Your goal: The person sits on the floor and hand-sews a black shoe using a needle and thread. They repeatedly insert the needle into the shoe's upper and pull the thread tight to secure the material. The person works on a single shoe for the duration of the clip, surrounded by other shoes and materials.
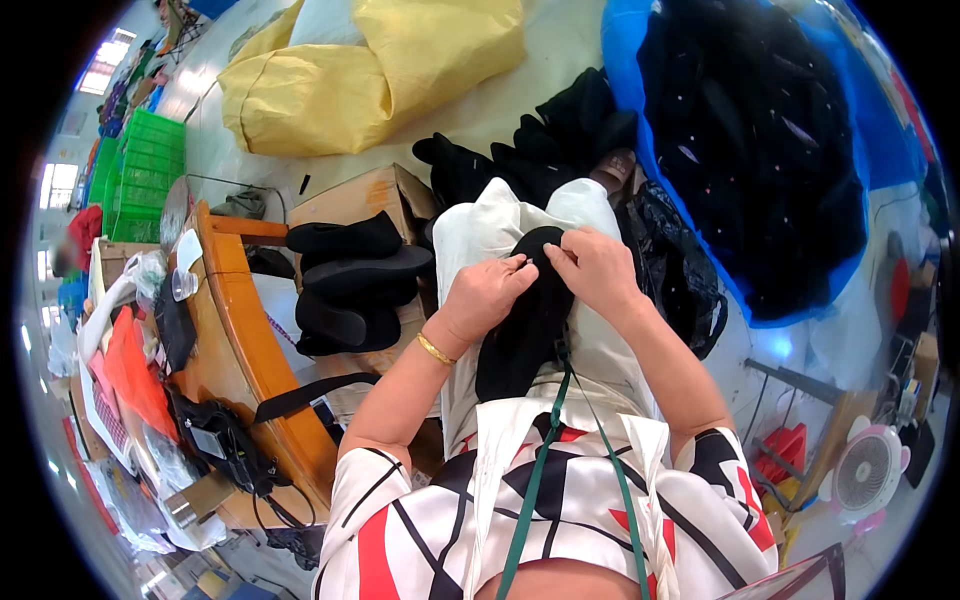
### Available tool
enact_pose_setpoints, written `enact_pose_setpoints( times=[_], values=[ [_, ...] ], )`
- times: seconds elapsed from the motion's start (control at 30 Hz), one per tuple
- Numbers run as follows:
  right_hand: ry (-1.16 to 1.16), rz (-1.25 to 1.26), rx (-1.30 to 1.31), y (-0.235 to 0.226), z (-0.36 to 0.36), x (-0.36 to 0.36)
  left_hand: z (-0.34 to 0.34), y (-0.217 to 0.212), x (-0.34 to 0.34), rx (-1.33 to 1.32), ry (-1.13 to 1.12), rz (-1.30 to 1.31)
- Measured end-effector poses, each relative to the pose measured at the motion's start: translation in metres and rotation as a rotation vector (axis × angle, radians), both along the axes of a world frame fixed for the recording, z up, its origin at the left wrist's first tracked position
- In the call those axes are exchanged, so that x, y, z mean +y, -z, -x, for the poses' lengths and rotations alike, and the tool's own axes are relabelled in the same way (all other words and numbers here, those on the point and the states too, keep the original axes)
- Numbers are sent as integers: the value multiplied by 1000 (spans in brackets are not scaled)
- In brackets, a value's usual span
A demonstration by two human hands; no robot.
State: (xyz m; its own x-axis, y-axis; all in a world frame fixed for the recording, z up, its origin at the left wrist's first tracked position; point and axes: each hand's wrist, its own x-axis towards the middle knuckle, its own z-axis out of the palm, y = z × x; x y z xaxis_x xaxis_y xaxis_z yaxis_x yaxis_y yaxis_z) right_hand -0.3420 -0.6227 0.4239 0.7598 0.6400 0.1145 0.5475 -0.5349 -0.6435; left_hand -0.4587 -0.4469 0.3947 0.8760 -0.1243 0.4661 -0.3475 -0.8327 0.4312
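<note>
Across my lap, on white trousers, lies a long soft black shoe (527, 325), its rounded end pointing away from me. My left hand (485, 295), with a gold bracelet at the wrist, has its fingers pinched together on the shoe's upper part. Opposite it, my right hand (602, 268) grips the shoe's right edge near the rounded end, thumb and fingers bent. A tiny pale spot shows at the left fingertips; whether it is a nail or a small piece, I cannot tell. Several similar black shoes (365, 275) are piled on a cardboard box (375, 192) to my left.
More black shoes (530, 165) lie on the floor ahead. A blue-lined container (640, 120) full of black items stands at front right, a yellow sack (310, 100) at front left. Left is a wooden table (240, 300) with a black bag; right, a small fan (868, 472).
</note>
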Motion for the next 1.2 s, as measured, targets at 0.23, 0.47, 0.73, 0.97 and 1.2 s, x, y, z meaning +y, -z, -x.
enact_pose_setpoints(
  times=[0.23,0.47,0.73,0.97,1.2],
  values=[
    [-17,22,50,-3,6,-9,-3,0,1,63,-44,101],
    [-94,-79,-137,-16,26,-20,-7,-7,-3,139,-5,211],
    [-188,-137,-271,-14,51,-14,-1,-5,-1,178,2,179],
    [-89,-91,-230,-31,56,-37,-6,-18,-6,184,109,141],
    [30,-53,-363,-37,56,-52,25,5,-12,210,65,155]
  ],
)
